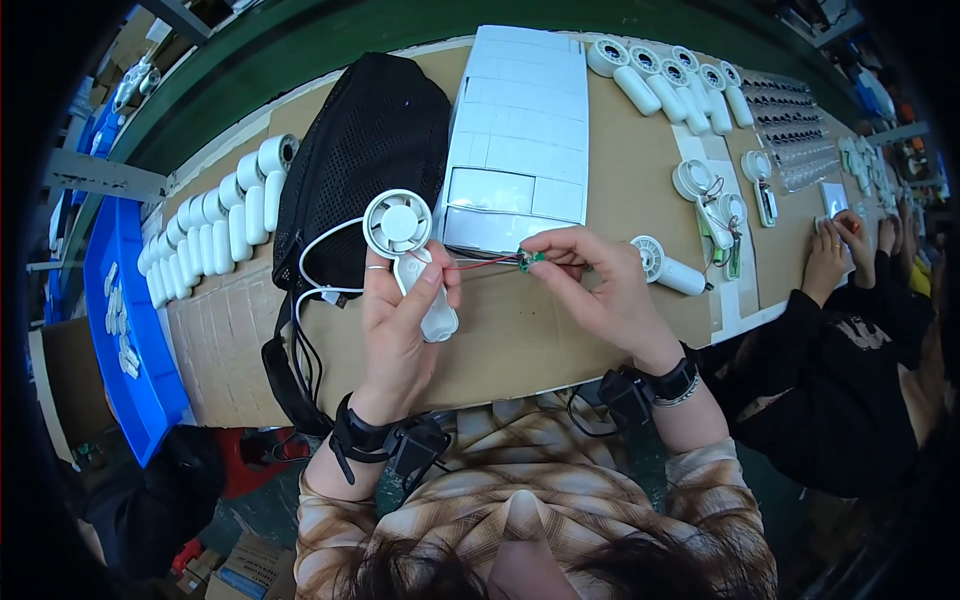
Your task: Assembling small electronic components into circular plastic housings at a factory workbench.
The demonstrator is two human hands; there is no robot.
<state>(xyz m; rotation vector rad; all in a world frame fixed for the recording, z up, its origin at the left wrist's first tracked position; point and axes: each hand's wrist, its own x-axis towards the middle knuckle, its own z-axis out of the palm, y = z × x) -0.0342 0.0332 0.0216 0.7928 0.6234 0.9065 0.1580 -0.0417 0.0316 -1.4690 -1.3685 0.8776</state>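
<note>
My left hand (393, 318) is closed round the handle of a white handheld fan (398, 222), its round grille turned up toward me. Between the thumb and fingers of my right hand (600, 283) is a small green circuit board (530, 260). Thin red and dark wires (487, 265) stretch from the fan's handle across to the board. Both hands are above the cardboard-covered table, in front of a white box. A white cable (325, 238) loops to the left of the fan.
A black mesh bag (375, 150) lies beside the white box (520, 120). Rows of white fans stand at left (225, 215) and far right (680, 85). Opened fans (715, 210) with wires lie at right, near a co-worker's hands (835, 245). A blue tray (125, 330) borders the left edge.
</note>
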